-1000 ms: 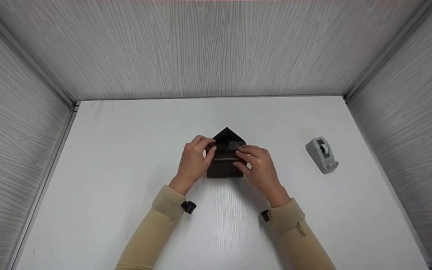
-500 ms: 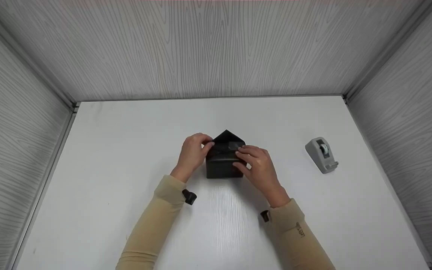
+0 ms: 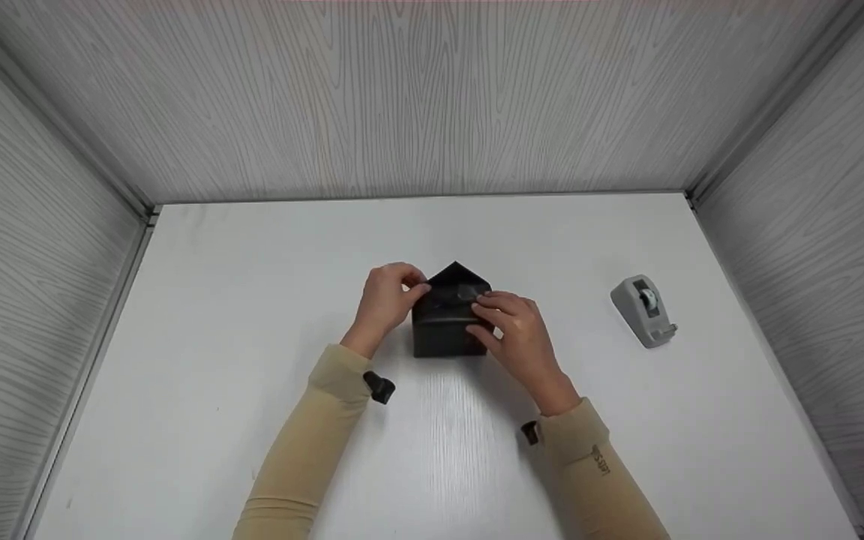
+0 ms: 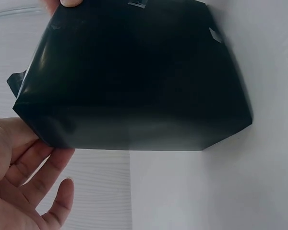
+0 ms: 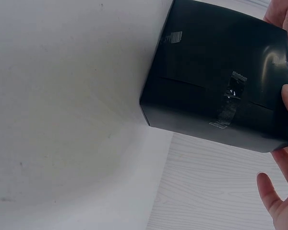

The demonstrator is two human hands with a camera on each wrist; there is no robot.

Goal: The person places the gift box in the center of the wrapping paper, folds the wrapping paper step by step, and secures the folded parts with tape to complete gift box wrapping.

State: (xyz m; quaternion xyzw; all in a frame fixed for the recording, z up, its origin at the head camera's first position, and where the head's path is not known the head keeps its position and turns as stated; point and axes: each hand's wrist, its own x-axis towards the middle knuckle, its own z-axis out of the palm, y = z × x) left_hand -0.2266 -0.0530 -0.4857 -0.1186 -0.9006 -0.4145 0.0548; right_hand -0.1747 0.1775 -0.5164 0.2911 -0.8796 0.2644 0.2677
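Observation:
A box wrapped in glossy black paper (image 3: 449, 339) stands on the table, a pointed flap (image 3: 457, 271) rising at its far side. My left hand (image 3: 387, 296) pinches the paper at the upper left edge. In the left wrist view its fingers (image 4: 50, 167) touch the box's side; the thumb is hidden there. On the right, my right hand (image 3: 514, 330) grips the box, with the thumb on the near face and fingers round the top right edge. The right wrist view shows clear tape strips (image 5: 228, 108) and a smaller tape piece (image 5: 176, 37) on the black paper.
A grey tape dispenser (image 3: 643, 310) with a roll in it stands to the right on the white table (image 3: 252, 270). Wood-grain panels (image 3: 432, 97) enclose the table at the back and both sides.
My left hand has shifted slightly up and away, closing its pinch on the upper left edge. The pointed flap sits a little lower. My right hand stays nearly still.

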